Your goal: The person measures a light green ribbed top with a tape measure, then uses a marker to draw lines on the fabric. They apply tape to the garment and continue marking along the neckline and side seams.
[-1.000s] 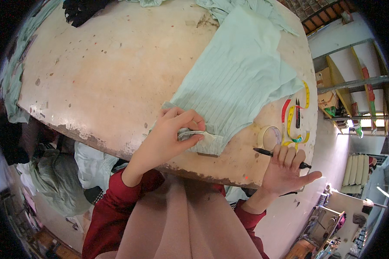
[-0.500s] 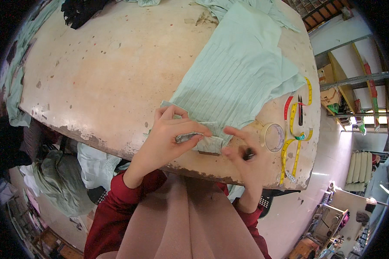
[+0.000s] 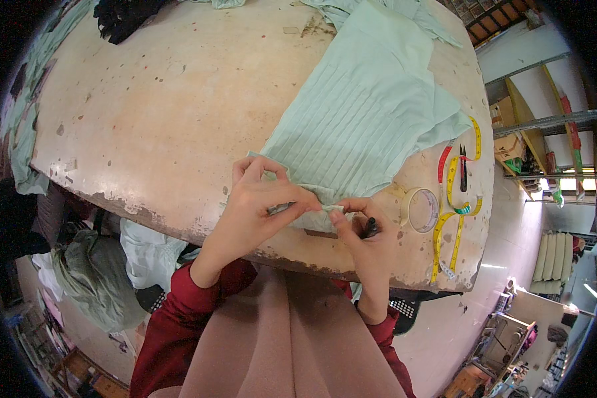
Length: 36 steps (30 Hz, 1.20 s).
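A pale mint pleated garment (image 3: 358, 106) lies over the worn table (image 3: 146, 106), its near end folded at the front edge. My left hand (image 3: 259, 209) pinches that folded end between closed fingers. My right hand (image 3: 368, 245) grips the same end with thumb and forefinger, just right of the left, while a black marker pen (image 3: 371, 227) sits in its curled fingers. Right of the cloth lie a cream tape roll (image 3: 408, 209), a yellow-and-red measuring tape (image 3: 452, 176) and slim black tweezers (image 3: 463, 169).
Black cloth (image 3: 123, 20) and more mint cloth (image 3: 30, 146) lie at the table's far and left edges. Piled white (image 3: 149, 249) and olive fabrics (image 3: 93, 285) are below at left. A shelving rack (image 3: 530, 132) stands beyond the right edge.
My right hand has moved left from beside the table's right corner to the garment's folded end and closed on it, still with the pen. My left hand keeps pinching, slightly shifted.
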Each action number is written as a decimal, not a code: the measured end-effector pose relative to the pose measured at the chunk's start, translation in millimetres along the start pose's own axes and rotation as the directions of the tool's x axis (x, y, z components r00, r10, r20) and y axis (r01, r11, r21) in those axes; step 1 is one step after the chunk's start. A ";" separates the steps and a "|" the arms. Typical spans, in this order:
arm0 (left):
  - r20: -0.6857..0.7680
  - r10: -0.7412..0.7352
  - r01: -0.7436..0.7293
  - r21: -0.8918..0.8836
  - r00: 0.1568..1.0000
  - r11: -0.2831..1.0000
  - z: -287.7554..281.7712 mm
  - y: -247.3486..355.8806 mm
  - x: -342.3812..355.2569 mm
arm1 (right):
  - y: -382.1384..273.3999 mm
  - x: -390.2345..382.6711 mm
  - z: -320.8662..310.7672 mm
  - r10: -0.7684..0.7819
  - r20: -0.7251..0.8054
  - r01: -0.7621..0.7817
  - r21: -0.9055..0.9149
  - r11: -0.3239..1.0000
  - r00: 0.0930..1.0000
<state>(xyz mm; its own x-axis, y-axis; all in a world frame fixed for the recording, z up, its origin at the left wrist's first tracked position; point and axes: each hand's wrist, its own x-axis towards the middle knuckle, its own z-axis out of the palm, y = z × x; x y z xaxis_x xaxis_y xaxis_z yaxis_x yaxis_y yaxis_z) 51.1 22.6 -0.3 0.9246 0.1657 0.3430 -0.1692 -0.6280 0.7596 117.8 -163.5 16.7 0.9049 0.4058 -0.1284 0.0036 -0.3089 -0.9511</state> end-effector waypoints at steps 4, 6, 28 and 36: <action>0.013 -0.070 0.070 -0.045 0.997 0.997 -1.1 2.4 0.0 | -3.1 -0.4 4.0 -0.057 -0.004 0.057 -0.060 0.997 0.998; 0.018 -0.098 0.099 -0.063 0.995 0.993 -1.0 3.4 0.1 | -3.0 -0.2 4.4 -0.078 -0.004 0.077 -0.053 0.996 0.997; 0.095 -0.152 0.162 -0.102 0.984 0.982 -1.2 0.3 1.1 | -1.1 2.3 4.9 -0.175 0.003 0.174 -0.119 0.977 0.985; 0.101 -0.064 0.076 -0.124 0.993 0.989 2.1 -1.2 2.6 | 5.7 5.8 1.6 -0.264 0.071 0.272 -0.153 0.950 0.962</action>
<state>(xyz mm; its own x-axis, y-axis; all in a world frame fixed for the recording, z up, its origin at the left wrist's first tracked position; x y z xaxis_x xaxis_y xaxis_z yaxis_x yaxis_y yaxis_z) 54.4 22.2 -1.4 0.9632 0.1281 0.2364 -0.1393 -0.5141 0.8463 122.4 -161.5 10.1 0.8391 0.5332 0.1076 0.3148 -0.3148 -0.8954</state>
